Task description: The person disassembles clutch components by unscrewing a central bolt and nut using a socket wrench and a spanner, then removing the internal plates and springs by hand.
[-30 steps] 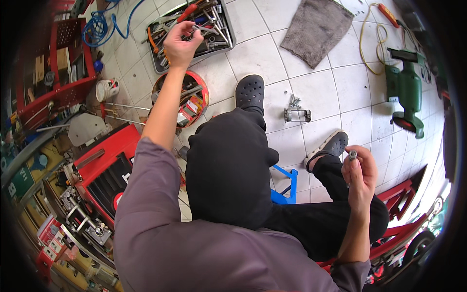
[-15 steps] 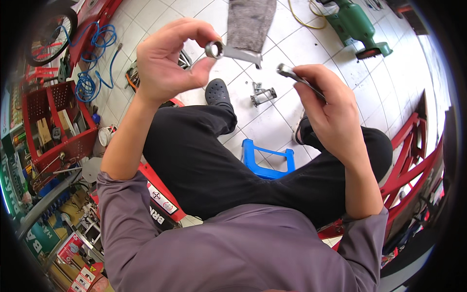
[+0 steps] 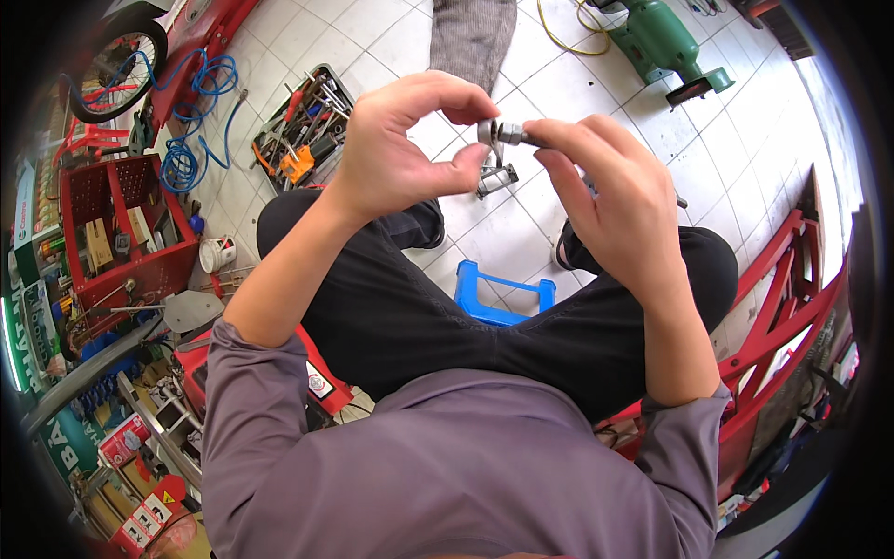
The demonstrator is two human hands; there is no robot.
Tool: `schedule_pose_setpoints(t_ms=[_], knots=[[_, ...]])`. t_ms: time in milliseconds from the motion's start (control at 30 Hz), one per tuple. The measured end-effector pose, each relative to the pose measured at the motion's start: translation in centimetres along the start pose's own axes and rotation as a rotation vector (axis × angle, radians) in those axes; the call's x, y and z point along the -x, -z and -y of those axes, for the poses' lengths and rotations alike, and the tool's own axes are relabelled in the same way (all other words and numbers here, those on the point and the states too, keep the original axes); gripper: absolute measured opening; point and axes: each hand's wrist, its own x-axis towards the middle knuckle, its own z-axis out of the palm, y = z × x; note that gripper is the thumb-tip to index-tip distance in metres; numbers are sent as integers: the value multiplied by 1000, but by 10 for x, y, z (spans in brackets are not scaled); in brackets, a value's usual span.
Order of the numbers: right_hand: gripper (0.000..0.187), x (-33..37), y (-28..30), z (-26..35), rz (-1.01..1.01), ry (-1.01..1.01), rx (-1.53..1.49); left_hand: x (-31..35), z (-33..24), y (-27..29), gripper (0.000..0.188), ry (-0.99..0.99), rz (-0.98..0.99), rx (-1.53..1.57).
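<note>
My left hand (image 3: 400, 140) pinches a metal arm with a round ring end (image 3: 486, 133) between thumb and fingertips. Most of that arm is foreshortened or hidden behind the ring. In my right hand (image 3: 610, 186) is a rod-like metal tool with a silver hexagonal tip (image 3: 510, 133), gripped by thumb and forefinger. The tip is level with the ring and right beside it; I cannot tell whether it has entered the hole. A dark rod end (image 3: 682, 202) shows past my right hand. Below the hands, a small metal frame part (image 3: 498, 180) lies on the tiles.
A tray of hand tools (image 3: 303, 130) lies left on the floor, near a blue hose (image 3: 186, 154) and a red compartment box (image 3: 130, 238). A blue plastic stool (image 3: 473, 296) is between my legs. A green machine (image 3: 666, 42) stands far right, a grey cloth (image 3: 470, 37) far ahead.
My hands have come together: the left moved right and down with the ringed arm, which turned. The tool's hexagonal tip has moved left to the ring. The tool tray has come into fuller view.
</note>
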Motion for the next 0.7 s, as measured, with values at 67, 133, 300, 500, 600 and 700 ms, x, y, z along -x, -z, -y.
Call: schedule_pose_setpoints(t_ms=[67,133,300,500,600,700], knots=[[22,1,-1,-6,-3,-109,-136,4,-1,-6,33,37,-180,197],[37,-1,8,-9,146,-258,-177,8,-2,-2,31,73,-294,384],[53,8,-17,-31,214,-115,-137,15,-2,10,27,97,-498,777],[29,2,-23,-28,393,-474,-720,38,12,23,26,195,-598,959],[21,-1,-7,-25,360,-492,-561,43,17,22,37,225,-497,407],[21,0,-7,-25,327,-467,-510,29,-5,11,58,38,-125,-572]])
